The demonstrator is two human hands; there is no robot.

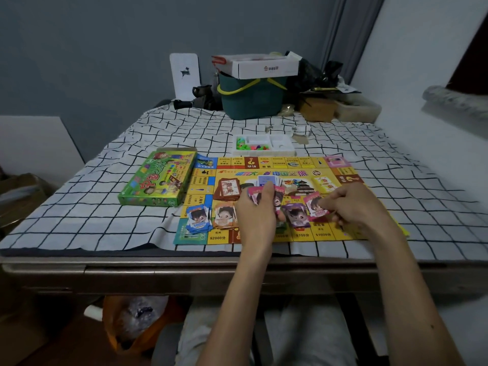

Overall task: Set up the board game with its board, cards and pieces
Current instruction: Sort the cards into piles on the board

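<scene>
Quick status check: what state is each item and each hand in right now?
board, unfolded, lying flat
game box, face up, left of the board
piece tray, uncovered, coloured pieces inside
left hand, holding a fan of cards
right hand, pinching a pink card
blue pile, stacked on the board

A dark green plastic bucket with a yellow handle (253, 101) stands at the far side of the worktop (158, 270), on a white cloth with black grid lines (92, 207). An open white cardboard box (266, 68) sits on top of the bucket. Left of the bucket, a white card with a black deer figure (184, 75) leans upright against the wall. Right of the bucket lie black plastic bags (314, 72), a brown box (317, 109) and a translucent plastic container (359, 109). Well below the bucket, under the worktop, is an orange plastic bag (132, 326).
</scene>
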